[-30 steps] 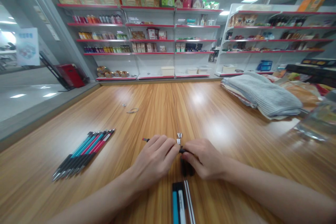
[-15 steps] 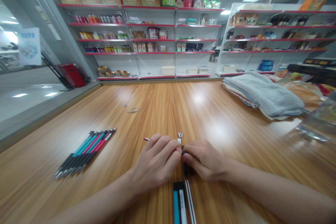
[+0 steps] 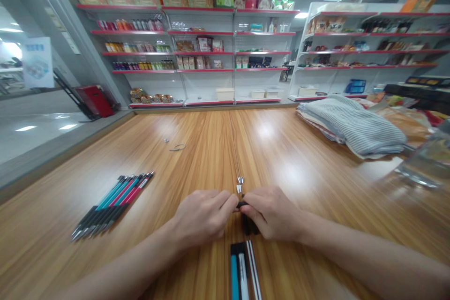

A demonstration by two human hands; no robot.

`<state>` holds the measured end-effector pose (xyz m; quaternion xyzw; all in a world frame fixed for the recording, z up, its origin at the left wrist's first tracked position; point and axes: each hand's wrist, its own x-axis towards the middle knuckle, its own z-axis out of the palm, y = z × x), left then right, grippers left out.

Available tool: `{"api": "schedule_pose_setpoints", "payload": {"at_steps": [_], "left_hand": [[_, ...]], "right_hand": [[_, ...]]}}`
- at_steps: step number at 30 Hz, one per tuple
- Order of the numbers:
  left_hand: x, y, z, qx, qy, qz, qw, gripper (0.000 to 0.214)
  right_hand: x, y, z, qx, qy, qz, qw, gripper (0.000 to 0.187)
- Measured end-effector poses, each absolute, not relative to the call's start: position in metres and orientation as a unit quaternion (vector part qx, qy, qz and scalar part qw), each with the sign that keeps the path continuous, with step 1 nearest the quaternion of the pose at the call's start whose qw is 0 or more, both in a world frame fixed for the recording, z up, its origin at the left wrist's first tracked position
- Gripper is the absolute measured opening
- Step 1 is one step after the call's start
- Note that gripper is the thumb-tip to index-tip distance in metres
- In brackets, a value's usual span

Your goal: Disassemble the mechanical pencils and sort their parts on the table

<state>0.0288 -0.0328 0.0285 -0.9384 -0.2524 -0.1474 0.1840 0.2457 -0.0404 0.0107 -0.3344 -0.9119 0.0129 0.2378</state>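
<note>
The wooden bench (image 3: pixel 298 164) spanned the foreground. Over it, left hand (image 3: pixel 206 211) and right hand (image 3: pixel 276 213) were curled nearly closed, fingertips pinching between them a black pen part (image 3: pixel 241 205), just beyond a white barrel (image 3: pixel 243 274). Judged light, rather stiff, possibly slippery; best held near its ends. Barrel print: illegible from where I stood.
</note>
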Motion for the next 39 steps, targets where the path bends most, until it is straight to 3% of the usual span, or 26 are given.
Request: {"api": "schedule_pose_setpoints", "payload": {"at_steps": [8, 18, 22, 25, 35, 39], "left_hand": [[0.033, -0.033, 0.028, -0.939, -0.278, -0.165, 0.119, 0.017], [0.03, -0.036, 0.034, -0.9, -0.256, -0.29, 0.201, 0.006], [0.03, -0.036, 0.035, -0.901, -0.257, -0.264, 0.231, 0.003], [0.032, -0.037, 0.034, -0.907, -0.271, -0.23, 0.226, 0.019], [0.037, -0.037, 0.027, -0.905, -0.371, -0.204, 0.041, 0.022], [0.039, -0.035, 0.029, -0.899, -0.39, -0.194, -0.047, 0.033]], "right_hand": [[0.245, -0.037, 0.012, -0.338, -0.905, -0.05, 0.252, 0.024], [0.249, -0.038, 0.013, -0.326, -0.897, -0.008, 0.298, 0.024], [0.248, -0.036, 0.011, -0.333, -0.896, -0.004, 0.295, 0.027], [0.247, -0.036, 0.011, -0.344, -0.894, -0.024, 0.287, 0.026], [0.244, -0.034, 0.015, -0.325, -0.901, -0.116, 0.262, 0.028], [0.246, -0.035, 0.022, -0.306, -0.907, -0.15, 0.247, 0.026]]}}
